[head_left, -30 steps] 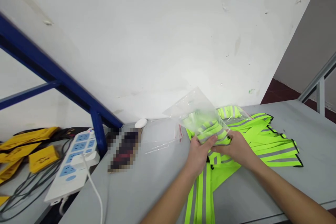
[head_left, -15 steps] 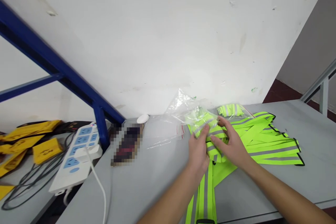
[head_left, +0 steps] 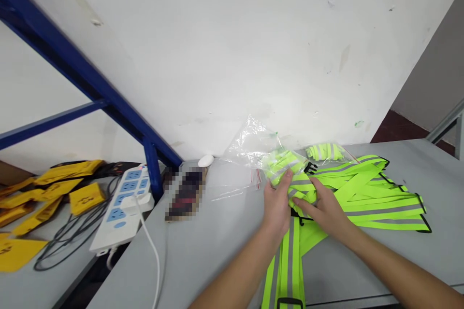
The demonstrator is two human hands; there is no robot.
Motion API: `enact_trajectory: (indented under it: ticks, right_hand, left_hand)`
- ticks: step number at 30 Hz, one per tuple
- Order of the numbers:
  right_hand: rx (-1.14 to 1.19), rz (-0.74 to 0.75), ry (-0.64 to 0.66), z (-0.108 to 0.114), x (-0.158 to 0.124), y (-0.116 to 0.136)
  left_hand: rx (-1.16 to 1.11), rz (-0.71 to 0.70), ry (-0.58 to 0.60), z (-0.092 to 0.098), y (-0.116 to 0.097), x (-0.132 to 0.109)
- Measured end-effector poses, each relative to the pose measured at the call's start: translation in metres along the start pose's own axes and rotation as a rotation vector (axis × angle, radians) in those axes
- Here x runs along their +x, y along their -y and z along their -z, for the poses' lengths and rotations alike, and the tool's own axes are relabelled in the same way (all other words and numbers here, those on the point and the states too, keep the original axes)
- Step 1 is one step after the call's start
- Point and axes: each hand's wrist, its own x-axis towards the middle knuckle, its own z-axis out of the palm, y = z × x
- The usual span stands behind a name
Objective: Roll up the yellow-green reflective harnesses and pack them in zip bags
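My left hand [head_left: 277,205] grips the mouth of a clear plastic bag [head_left: 253,144] stuffed with a folded neon-yellow reflective strap [head_left: 284,168]. Fingers of my right hand [head_left: 322,207] press on the part of the strap that sticks out of the bag, pinching it. Both hands rest above the grey table [head_left: 203,251], over a long strap [head_left: 286,270] that runs toward me. A black buckle [head_left: 310,167] shows just beyond my right fingers.
A pile of neon reflective straps [head_left: 380,193] lies to the right. Another bagged strap [head_left: 326,151] sits by the wall. Left are a blurred flat object [head_left: 184,194], a white oval item [head_left: 205,160], a power strip [head_left: 123,207] with cables, yellow packets [head_left: 54,188] and a blue frame [head_left: 152,174].
The bag has come down from its raised position onto the table. My hands shifted from holding it up to pressing the strap at its mouth. The view drifted slightly left.
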Motion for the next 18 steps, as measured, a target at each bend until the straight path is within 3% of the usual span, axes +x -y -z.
enact_trajectory:
  ticks: [9, 14, 18]
  right_hand:
    - [0.19, -0.059, -0.06, 0.014, 0.009, -0.008]
    - [0.235, -0.122, -0.023, 0.031, 0.013, -0.006]
    - [0.352, -0.08, -0.011, 0.036, 0.013, -0.008]
  left_hand:
    - [0.099, 0.083, 0.215, 0.003, 0.0, 0.003]
    - [0.205, 0.116, 0.348, 0.006, -0.003, 0.004]
    - [0.174, 0.163, 0.445, 0.008, -0.013, 0.005]
